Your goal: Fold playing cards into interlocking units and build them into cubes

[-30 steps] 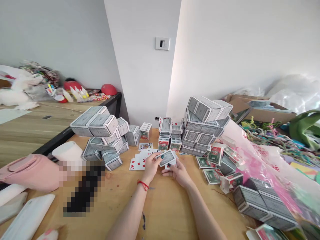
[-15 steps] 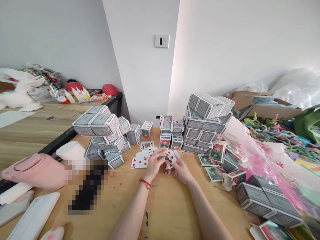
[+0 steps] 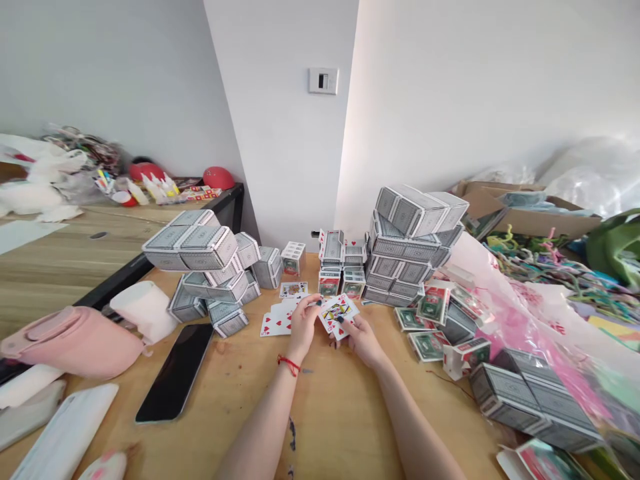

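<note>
Both my hands meet over the middle of the wooden table [image 3: 330, 413]. My left hand [image 3: 303, 328], with a red string on its wrist, pinches a face-up court card [image 3: 337, 310]. My right hand [image 3: 361, 339] grips a small deck of playing cards just under that card, fingers curled round it. Left of my hands lies a fan of face-up red heart cards [image 3: 277, 322]. A single court card [image 3: 293, 289] rests flat behind the fan.
Grey card-box stacks stand at the back left [image 3: 200, 257] and back right [image 3: 410, 243]. Loose green boxes [image 3: 435, 327] lie to the right. A black phone [image 3: 175, 380], pink pouch [image 3: 75, 343] and white roll [image 3: 143, 310] sit left. Pink plastic [image 3: 520, 327] covers the right side.
The card that showed its grey back one second ago is now face up between my hands. My hands stayed near the same spot; the view shifted slightly.
</note>
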Demonstrator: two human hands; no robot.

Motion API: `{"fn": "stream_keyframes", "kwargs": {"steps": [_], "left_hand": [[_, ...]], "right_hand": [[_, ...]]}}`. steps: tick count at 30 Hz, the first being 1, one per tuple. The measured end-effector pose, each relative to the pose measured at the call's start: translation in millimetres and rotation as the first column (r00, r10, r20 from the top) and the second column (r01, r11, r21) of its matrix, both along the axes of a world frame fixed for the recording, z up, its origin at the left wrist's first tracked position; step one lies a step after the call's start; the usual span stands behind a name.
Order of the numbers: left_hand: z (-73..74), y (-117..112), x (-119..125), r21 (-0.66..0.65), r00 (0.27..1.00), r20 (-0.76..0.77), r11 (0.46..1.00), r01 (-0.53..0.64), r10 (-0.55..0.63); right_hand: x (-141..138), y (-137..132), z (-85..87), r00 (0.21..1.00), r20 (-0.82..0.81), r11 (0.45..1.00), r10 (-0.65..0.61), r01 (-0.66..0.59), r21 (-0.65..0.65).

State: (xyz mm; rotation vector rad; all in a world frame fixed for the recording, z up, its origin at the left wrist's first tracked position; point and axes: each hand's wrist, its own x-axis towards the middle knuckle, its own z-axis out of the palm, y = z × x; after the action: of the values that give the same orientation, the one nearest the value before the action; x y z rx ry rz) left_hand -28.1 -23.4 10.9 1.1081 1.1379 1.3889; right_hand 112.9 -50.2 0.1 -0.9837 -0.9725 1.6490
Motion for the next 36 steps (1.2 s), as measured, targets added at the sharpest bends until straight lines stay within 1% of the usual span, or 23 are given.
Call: {"fn": "stream_keyframes", "kwargs": {"steps": [1, 3, 5, 7, 9, 11, 13, 15, 17, 21, 24, 27, 31, 33, 36], "left_hand": [[-0.9, 1.2, -0.5, -0.031, 1.0, 0.023, 1.0, 0.0, 0.001], [-2.0, 1.5, -1.4, -0.058, 0.997, 0.031, 0.996, 0.065, -0.064], [-2.1, -0.2, -2.0, -0.057, 0.986, -0.017, 0.985, 0.165, -0.167], [-1.5, -2.4, -2.6, -0.038, 0.971, -0.085, 0.974, 0.222, -0.225], [-0.7, -4.0, -3.2, -0.011, 0.965, -0.133, 0.974, 0.225, -0.225], [-0.3, -4.5, -3.5, 0.004, 0.964, -0.152, 0.975, 0.223, -0.22], [-0.4, -4.1, -3.3, -0.012, 0.957, -0.159, 0.97, 0.244, -0.243], [-1.1, -3.3, -2.6, -0.035, 0.948, -0.171, 0.963, 0.266, -0.268], [-1.8, -2.5, -1.7, -0.041, 0.944, -0.199, 0.964, 0.262, -0.265], [-2.2, -1.7, -1.1, -0.021, 0.94, -0.264, 0.976, 0.218, -0.216], [-1.9, -2.3, -1.2, -0.015, 0.936, -0.28, 0.976, 0.218, -0.213], [-0.5, -3.0, -1.6, -0.008, 0.942, -0.234, 0.969, 0.248, -0.242], [2.4, -3.1, -3.6, 0.006, 0.966, -0.16, 0.978, 0.209, -0.205], [2.6, -2.9, -5.0, -0.025, 0.971, -0.119, 0.978, 0.208, -0.209], [1.9, -3.0, -6.6, -0.093, 0.96, 0.018, 0.956, 0.28, -0.279]], "right_hand": [[0.4, -0.8, -0.7, 1.0, 0.029, 1.0, 0.002, -0.002, 0.019], [1.3, -2.6, -1.1, 0.995, 0.093, 0.998, 0.023, -0.028, 0.05], [2.1, -3.6, -0.8, 0.988, 0.145, 0.997, 0.043, -0.053, 0.064], [3.4, -2.9, -0.8, 0.986, 0.166, 0.997, 0.028, -0.039, 0.064], [5.7, -0.2, -1.7, 0.986, 0.165, 0.997, -0.04, 0.029, 0.067], [8.8, 3.5, -3.4, 0.978, 0.152, 0.988, -0.144, 0.134, 0.073], [11.8, 6.7, -5.2, 0.958, 0.144, 0.968, -0.246, 0.236, 0.082], [13.6, 8.3, -6.6, 0.942, 0.143, 0.952, -0.303, 0.291, 0.098], [13.5, 8.5, -7.6, 0.933, 0.161, 0.944, -0.321, 0.301, 0.133], [9.8, 7.3, -9.5, 0.911, 0.244, 0.935, -0.332, 0.283, 0.214], [8.4, 7.0, -10.9, 0.898, 0.295, 0.935, -0.328, 0.265, 0.235], [8.4, 7.0, -11.4, 0.913, 0.269, 0.942, -0.307, 0.25, 0.225], [8.6, 7.3, -10.9, 0.924, 0.239, 0.945, -0.299, 0.252, 0.209], [9.1, 7.5, -10.1, 0.93, 0.227, 0.949, -0.288, 0.246, 0.196], [11.0, 7.9, -9.0, 0.937, 0.216, 0.953, -0.275, 0.236, 0.19]]}}
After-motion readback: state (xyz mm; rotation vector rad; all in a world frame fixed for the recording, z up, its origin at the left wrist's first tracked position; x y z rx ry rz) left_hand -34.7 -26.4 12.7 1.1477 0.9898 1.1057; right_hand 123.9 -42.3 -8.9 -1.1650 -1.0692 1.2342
